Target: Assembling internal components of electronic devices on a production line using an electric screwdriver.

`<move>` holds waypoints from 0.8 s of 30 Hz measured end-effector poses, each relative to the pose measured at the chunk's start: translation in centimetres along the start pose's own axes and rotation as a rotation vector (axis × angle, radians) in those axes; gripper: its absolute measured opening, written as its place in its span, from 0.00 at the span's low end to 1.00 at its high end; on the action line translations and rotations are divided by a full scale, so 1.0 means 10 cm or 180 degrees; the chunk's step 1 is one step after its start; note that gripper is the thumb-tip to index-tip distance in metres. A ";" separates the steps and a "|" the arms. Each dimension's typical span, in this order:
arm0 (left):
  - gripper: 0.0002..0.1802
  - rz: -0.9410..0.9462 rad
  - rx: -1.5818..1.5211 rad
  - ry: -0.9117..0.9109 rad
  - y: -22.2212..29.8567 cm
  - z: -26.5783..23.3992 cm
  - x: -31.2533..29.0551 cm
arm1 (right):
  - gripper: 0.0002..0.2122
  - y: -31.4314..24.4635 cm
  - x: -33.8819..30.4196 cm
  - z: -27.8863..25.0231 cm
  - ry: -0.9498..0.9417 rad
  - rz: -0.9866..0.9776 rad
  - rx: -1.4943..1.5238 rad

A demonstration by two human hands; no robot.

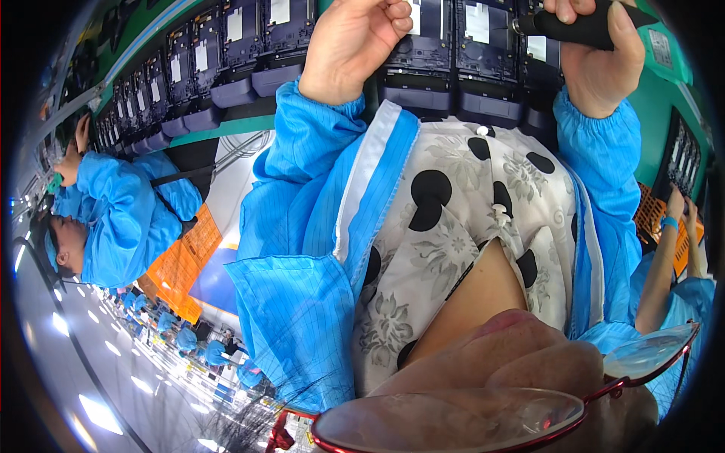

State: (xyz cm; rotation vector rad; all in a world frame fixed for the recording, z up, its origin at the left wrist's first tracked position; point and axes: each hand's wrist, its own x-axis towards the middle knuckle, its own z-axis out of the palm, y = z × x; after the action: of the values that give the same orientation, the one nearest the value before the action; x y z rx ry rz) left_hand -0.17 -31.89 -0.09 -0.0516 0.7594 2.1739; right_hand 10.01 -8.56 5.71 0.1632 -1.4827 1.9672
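Observation:
My left hand (353, 49) is at the top middle with its fingers curled and the fingertips pressed together. It hovers beside dark plastic housings; anything between the fingertips is too hidden to make out. My right hand (600, 64), at the top right, is wrapped round a black screwdriver-like tool (570, 26). The tool lies nearly level, its metal tip pointing left over a dark housing (483, 53) with a white rectangular patch. Both forearms wear blue sleeves with gathered cuffs.
A row of similar dark housings (200, 64) runs left along a green-edged work line. Green surface (668, 57) shows at the right. A co-worker in blue (124, 219) works at far left, beside an orange chair back (189, 257). Another co-worker's forearm (661, 257) reaches toward housings at right.

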 end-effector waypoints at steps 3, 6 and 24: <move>0.06 -0.0055 0.0277 0.0263 0.02 0.03 0.01 | 0.15 0.02 0.10 0.04 -0.0002 -0.0061 0.0063; 0.06 -0.0248 0.0249 0.0224 -0.05 -0.01 0.04 | 0.14 0.01 0.19 0.09 0.0063 -0.0032 0.0237; 0.07 -0.0310 0.0049 0.0041 -0.10 -0.03 0.06 | 0.11 0.35 0.59 0.01 0.0469 -0.0204 -0.0296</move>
State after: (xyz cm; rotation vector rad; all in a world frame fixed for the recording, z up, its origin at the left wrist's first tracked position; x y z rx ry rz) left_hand 0.09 -31.18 -1.04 -0.0928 0.7651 2.0770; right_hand 3.40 -6.66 5.64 0.0242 -1.4516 1.8153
